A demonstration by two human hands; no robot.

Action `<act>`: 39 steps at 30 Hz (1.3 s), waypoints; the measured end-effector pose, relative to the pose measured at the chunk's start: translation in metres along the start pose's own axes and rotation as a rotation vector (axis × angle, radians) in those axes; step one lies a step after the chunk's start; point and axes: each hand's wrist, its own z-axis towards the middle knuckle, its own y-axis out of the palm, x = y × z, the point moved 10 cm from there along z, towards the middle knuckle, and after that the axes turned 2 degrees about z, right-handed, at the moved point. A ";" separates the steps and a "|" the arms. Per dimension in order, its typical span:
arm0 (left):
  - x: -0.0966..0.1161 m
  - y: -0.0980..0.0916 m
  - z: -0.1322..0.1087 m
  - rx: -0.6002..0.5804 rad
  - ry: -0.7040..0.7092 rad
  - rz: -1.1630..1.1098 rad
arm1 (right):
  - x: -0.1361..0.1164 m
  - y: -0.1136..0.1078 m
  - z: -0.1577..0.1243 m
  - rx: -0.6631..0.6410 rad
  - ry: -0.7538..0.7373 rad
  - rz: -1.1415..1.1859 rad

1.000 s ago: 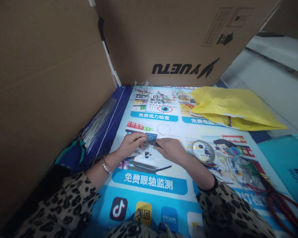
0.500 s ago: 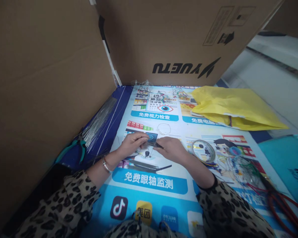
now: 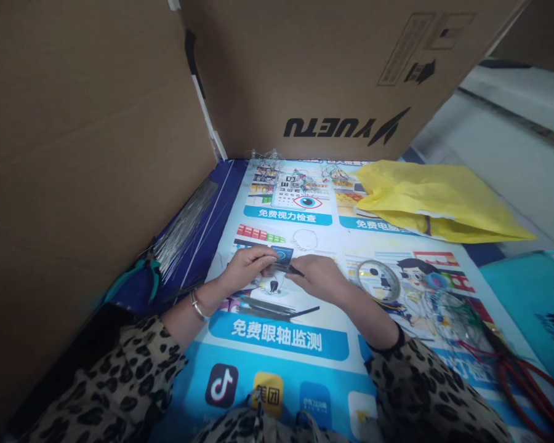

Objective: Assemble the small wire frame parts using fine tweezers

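My left hand [image 3: 247,269] is closed in a pinch, thumb against forefinger, over the middle of the printed sheet; what it grips is too small to make out. Facing it, my right hand [image 3: 322,278] is closed around a slim dark piece [image 3: 296,270] that points toward the left fingertips. Its exact kind is unclear. Just beyond the hands lies a thin wire ring with small beads [image 3: 305,240]. Several dark, thin strips [image 3: 277,309] rest on the sheet below the hands.
Cardboard walls [image 3: 305,74] stand behind and at left. A bundle of thin wires [image 3: 184,231] and teal-handled pliers [image 3: 136,280] lie left. At right are a yellow bag [image 3: 434,197], a tape roll [image 3: 378,280], tangled wires [image 3: 457,320] and red-handled scissors [image 3: 512,375].
Both hands hold almost the same place and grip; no clear movement of any object shows.
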 end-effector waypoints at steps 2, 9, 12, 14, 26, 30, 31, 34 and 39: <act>0.000 0.000 0.000 -0.001 0.004 0.011 | 0.000 0.001 0.000 -0.009 0.009 -0.010; 0.004 0.000 0.000 0.006 0.013 0.013 | 0.000 -0.001 0.000 -0.014 0.013 -0.014; 0.006 0.000 0.000 0.010 0.019 0.011 | 0.000 0.000 0.000 -0.027 0.030 -0.010; 0.007 -0.001 0.000 0.014 0.020 0.012 | 0.000 0.000 0.000 -0.028 0.035 -0.004; 0.007 -0.001 -0.001 0.017 0.004 0.023 | 0.000 0.001 0.001 -0.015 0.027 -0.031; 0.009 0.000 -0.002 0.014 0.018 0.030 | 0.000 0.001 0.001 -0.015 0.023 -0.018; 0.008 0.000 -0.002 0.011 0.019 0.031 | 0.001 0.001 0.001 -0.015 0.026 -0.015; 0.005 0.000 -0.002 0.012 0.010 0.024 | 0.002 0.001 0.001 -0.004 0.038 -0.016; -0.004 -0.003 -0.002 0.045 -0.039 -0.006 | 0.003 0.001 0.001 0.022 0.058 -0.022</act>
